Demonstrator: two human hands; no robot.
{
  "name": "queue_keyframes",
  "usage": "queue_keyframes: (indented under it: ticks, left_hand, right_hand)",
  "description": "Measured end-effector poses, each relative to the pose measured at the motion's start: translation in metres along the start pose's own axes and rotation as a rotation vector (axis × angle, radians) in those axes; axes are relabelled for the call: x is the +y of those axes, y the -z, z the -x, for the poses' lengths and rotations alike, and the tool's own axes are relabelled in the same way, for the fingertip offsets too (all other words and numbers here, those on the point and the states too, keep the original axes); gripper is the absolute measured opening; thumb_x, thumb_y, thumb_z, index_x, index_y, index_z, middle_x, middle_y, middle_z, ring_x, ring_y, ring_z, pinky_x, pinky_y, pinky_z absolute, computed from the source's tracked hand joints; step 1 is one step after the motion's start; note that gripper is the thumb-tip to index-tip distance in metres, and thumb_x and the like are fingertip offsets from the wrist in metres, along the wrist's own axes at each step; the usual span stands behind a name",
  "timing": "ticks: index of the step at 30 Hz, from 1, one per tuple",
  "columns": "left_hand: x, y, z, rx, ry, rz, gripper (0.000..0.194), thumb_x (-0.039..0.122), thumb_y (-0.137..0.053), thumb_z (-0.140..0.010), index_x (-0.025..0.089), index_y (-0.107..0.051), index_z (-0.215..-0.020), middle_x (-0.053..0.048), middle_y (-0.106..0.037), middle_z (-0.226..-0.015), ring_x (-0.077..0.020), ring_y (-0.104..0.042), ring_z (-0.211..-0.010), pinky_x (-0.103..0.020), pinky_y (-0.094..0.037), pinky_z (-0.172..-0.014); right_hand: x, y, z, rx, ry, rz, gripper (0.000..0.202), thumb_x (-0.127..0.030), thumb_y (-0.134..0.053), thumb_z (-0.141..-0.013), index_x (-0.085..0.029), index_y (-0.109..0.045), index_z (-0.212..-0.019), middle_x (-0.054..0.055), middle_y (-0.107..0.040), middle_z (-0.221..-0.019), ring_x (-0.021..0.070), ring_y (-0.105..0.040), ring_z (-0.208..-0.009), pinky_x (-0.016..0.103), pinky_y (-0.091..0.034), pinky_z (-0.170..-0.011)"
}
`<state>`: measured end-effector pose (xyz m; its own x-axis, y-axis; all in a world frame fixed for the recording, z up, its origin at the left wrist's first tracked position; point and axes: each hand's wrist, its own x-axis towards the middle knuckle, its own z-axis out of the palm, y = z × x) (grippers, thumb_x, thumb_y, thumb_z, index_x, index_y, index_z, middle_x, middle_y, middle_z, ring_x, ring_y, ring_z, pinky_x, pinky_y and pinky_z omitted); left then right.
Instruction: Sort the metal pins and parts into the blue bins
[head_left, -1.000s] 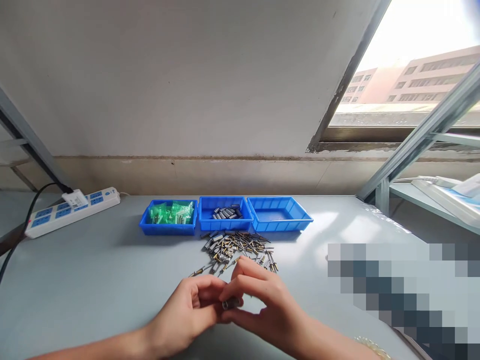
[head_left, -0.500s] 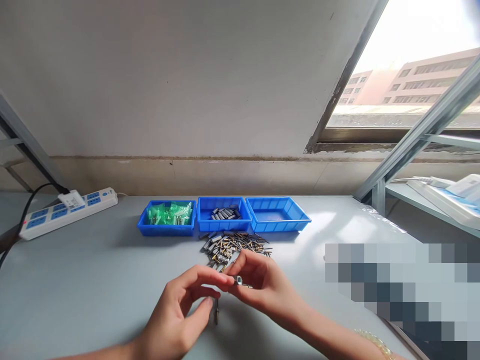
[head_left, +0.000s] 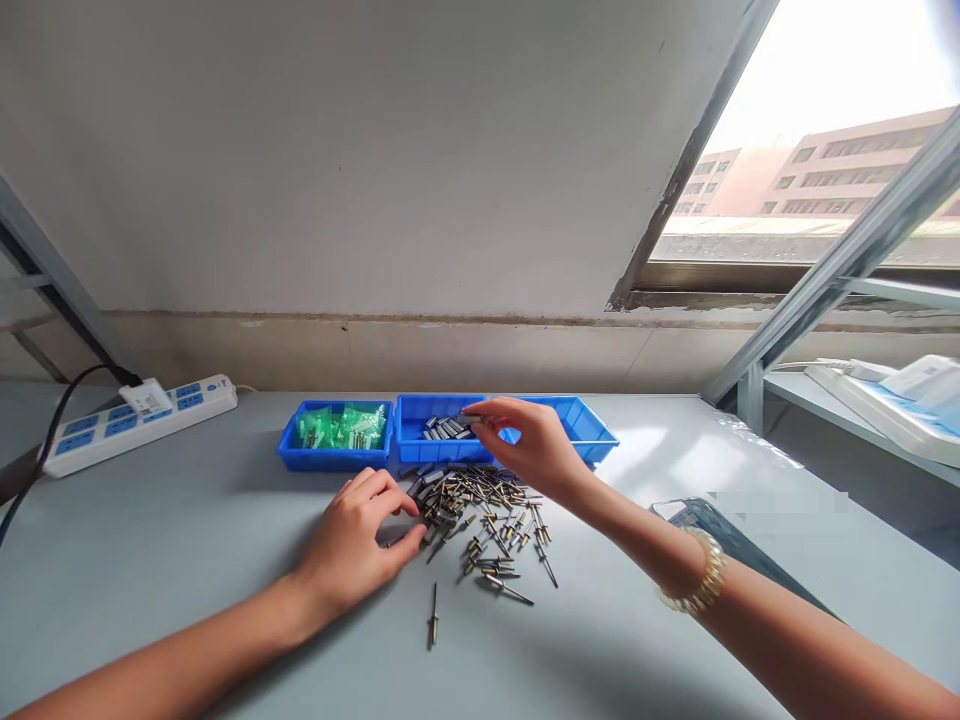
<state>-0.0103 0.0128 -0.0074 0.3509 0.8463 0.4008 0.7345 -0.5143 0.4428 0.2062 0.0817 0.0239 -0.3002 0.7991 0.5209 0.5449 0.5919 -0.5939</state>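
My right hand [head_left: 529, 440] is over the middle blue bin [head_left: 409, 447], thumb and finger pinched on a small metal sleeve [head_left: 472, 419], partly covered by the fingers. Similar grey metal sleeves [head_left: 444, 430] lie inside that bin. At the left edge of a loose pile of blind rivets [head_left: 484, 490] and sleeves rests my left hand [head_left: 356, 545], its thumb and index finger apart around the pile's edge. Nothing shows in its grasp. One single blind rivet [head_left: 434, 617] lies on the table nearer to me.
The left blue bin [head_left: 334, 462] holds green bags with small parts. My right forearm partly covers the right blue bin [head_left: 589, 425]. A power strip [head_left: 142, 425] lies at the far left. A dark phone [head_left: 739, 545] is beside my right forearm on the grey table [head_left: 225, 560].
My hands have parted. The right one has moved forward to the middle bin with a metal sleeve; the left has drawn up to the pile's left side, uncovering rivets at the front.
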Motion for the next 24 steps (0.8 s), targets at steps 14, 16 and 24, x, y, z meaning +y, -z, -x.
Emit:
queue_keyframes:
  ticks: [14, 16, 24]
  left_hand:
    - [0.008, -0.001, 0.0, 0.028, 0.01, 0.0, 0.008, 0.013, -0.062, -0.073, 0.018, -0.067, -0.07, -0.004, -0.063, -0.075, -0.0216, -0.057, -0.076, -0.035, -0.045, -0.07]
    - [0.012, 0.003, 0.002, 0.05, 0.009, 0.031, 0.009, 0.014, -0.06, -0.076, 0.018, -0.066, -0.072, -0.003, -0.063, -0.074, -0.0195, -0.058, -0.074, -0.031, -0.046, -0.068]
    - [0.039, 0.004, 0.014, -0.056, 0.311, 0.517, 0.008, 0.021, -0.06, -0.076, 0.018, -0.068, -0.078, -0.001, -0.068, -0.071, -0.0162, -0.061, -0.064, -0.027, -0.05, -0.064]
  right_hand:
    - [-0.036, -0.006, 0.068, -0.101, -0.157, -0.204, 0.015, -0.025, -0.052, -0.083, -0.02, -0.064, -0.09, 0.005, -0.068, -0.084, 0.0175, -0.06, -0.074, 0.032, -0.051, -0.068]
    - [-0.036, -0.011, 0.075, -0.15, -0.253, -0.299, 0.017, -0.027, -0.053, -0.083, -0.02, -0.063, -0.095, 0.004, -0.068, -0.084, 0.0156, -0.06, -0.07, 0.029, -0.051, -0.063]
    - [-0.043, -0.019, 0.085, -0.26, -0.353, -0.577, 0.011, -0.027, -0.063, -0.078, -0.018, -0.066, -0.084, 0.002, -0.066, -0.073, 0.0137, -0.06, -0.067, 0.026, -0.05, -0.062]
